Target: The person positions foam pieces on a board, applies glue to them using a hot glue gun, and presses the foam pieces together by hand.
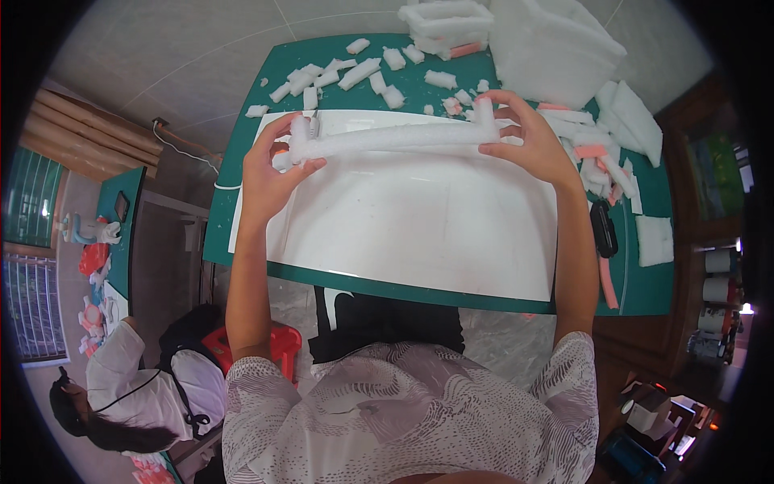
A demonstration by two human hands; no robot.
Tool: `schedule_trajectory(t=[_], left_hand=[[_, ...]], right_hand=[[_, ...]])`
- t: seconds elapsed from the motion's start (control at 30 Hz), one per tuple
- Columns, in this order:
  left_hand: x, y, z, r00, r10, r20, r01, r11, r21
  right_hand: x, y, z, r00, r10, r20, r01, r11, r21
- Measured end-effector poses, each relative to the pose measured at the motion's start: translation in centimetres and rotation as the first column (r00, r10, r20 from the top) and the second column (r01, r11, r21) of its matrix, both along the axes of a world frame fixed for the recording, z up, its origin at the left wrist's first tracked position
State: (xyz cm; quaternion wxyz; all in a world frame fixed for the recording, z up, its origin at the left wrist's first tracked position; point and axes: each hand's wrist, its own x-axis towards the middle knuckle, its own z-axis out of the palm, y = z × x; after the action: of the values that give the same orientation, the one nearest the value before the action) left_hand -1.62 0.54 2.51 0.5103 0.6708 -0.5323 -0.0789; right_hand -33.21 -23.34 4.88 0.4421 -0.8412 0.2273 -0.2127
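Note:
A long white foam strip (395,137) with a raised stub at each end is held level above a white board (419,226). My left hand (270,165) grips the strip's left end. My right hand (528,137) pinches its right end, fingers around the upright stub. The board lies on a green table (242,202).
Several small white foam offcuts (355,74) lie scattered at the table's far edge, with pink foam bits (592,152) and larger white foam blocks (552,48) at the far right. A black tool (603,228) lies right of the board. Another person (137,395) sits at lower left beside a second table.

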Motion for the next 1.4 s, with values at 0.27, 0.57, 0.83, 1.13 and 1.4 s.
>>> schedule_trajectory(t=[0.27,0.57,0.83,1.13,1.4], left_hand=[[0.2,0.3,0.2,0.999,-0.022,-0.026,0.023,0.999,0.032],[-0.2,0.3,0.8,0.996,-0.043,0.079,0.041,0.999,0.031],[-0.2,0.3,0.5,0.998,-0.041,0.054,0.04,0.999,0.013],[-0.7,0.1,0.5,0.994,-0.045,0.101,0.043,0.999,0.021],[-2.2,1.1,-1.3,0.995,-0.104,0.012,0.103,0.992,0.079]], right_hand=[[0.0,0.2,0.6,0.999,0.025,0.022,-0.024,0.998,-0.056],[-0.3,0.0,0.5,0.998,0.045,0.039,-0.041,0.995,-0.087],[-0.2,-0.4,-0.2,0.996,0.057,0.062,-0.047,0.986,-0.159],[0.0,-0.2,-0.6,1.0,0.004,0.012,-0.002,0.991,-0.136],[-1.8,1.6,-1.5,0.993,0.069,-0.092,-0.058,0.992,0.111]])
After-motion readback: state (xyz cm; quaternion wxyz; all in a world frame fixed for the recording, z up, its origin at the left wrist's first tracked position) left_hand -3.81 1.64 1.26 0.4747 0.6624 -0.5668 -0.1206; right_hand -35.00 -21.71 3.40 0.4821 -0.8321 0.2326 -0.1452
